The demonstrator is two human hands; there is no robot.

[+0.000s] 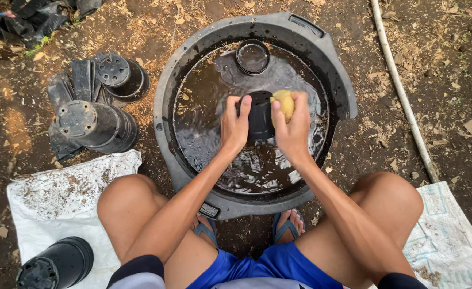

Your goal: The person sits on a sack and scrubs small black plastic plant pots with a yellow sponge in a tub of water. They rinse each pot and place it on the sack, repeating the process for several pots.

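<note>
Head camera looks down: left hand (235,126) grips a black pot (260,115) over the water-filled tub (338,80), right hand (292,128) presses a yellow sponge (283,101) against it; another pot (252,56) floats just beyond the hands.

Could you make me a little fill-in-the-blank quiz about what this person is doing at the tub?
1. The left hand holds a small ____ pot.
2. The right hand presses a yellow ____ against it.
3. The grey basin holds murky ____.

Missing words: black; sponge; water.
</note>
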